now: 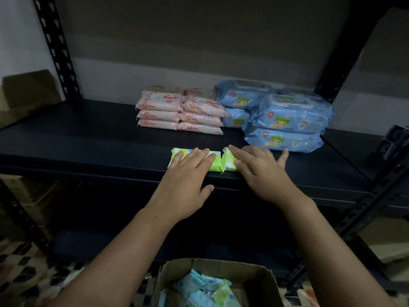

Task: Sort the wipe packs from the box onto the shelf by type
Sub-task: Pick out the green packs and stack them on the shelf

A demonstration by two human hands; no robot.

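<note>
Green packs riding the shelf lip.
We are pressing flat, open fingers of left hand (pixel 188 171) and right hand (pixel 259 167) on two green packs (pixel 177 155) at the shelf (pixel 88 138) edge; a nudge could be tipping them off.

On the dark shelf (pixel 88 138), two green packs lie end to end at the front edge. The left hand (pixel 188 171) rests flat, fingers straight, on the left green pack (pixel 177 159); the right hand (pixel 259 169) lies flat over the right green pack (pixel 228 161). Behind the green packs stand stacked pink packs (pixel 179 111), with larger blue packs (pixel 285 122) just beside them to the right. Below the shelf, an open box (pixel 261 278) holds more packs (pixel 205 289), pale blue and green.
</note>
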